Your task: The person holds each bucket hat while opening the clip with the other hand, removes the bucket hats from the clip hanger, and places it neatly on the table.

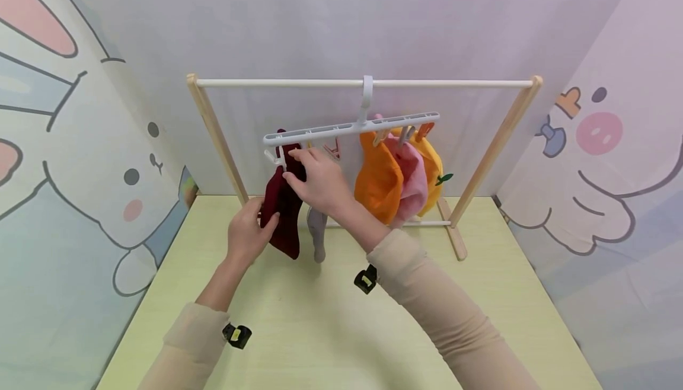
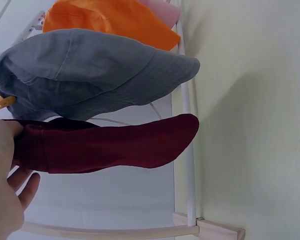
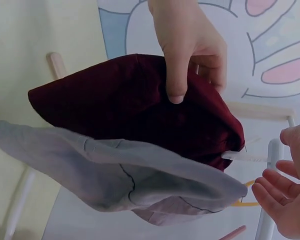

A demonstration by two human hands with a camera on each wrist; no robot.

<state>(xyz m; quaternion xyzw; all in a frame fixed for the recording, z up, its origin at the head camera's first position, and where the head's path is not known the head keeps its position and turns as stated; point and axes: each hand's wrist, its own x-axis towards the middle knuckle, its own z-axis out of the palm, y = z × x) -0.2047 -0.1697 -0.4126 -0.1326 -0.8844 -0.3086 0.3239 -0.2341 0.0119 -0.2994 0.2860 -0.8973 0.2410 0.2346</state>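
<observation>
Left hand (image 1: pixel 248 230) around 1 maroon hat's brim (image 1: pixel 286 233), right hand (image 1: pixel 319 179) higher, fingers (image 3: pixel 279 188) loose

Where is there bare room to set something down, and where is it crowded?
Bare tabletop lies before the rack, between left sleeve and right sleeve, and right of the right sleeve. The hanger is crowded: the left hand holds the maroon hat, the right hand and grey hat near; orange hat, pink hat and yellow hat bunch at its right end.

Hat (image 1: pixel 286 221): dark red cloth, brimmed. Hangs below the left end of the hanger (image 1: pixel 341 130), white clip (image 1: pixel 280 159) at its upper edge, brim held in left hand (image 1: pixel 248 233).
</observation>
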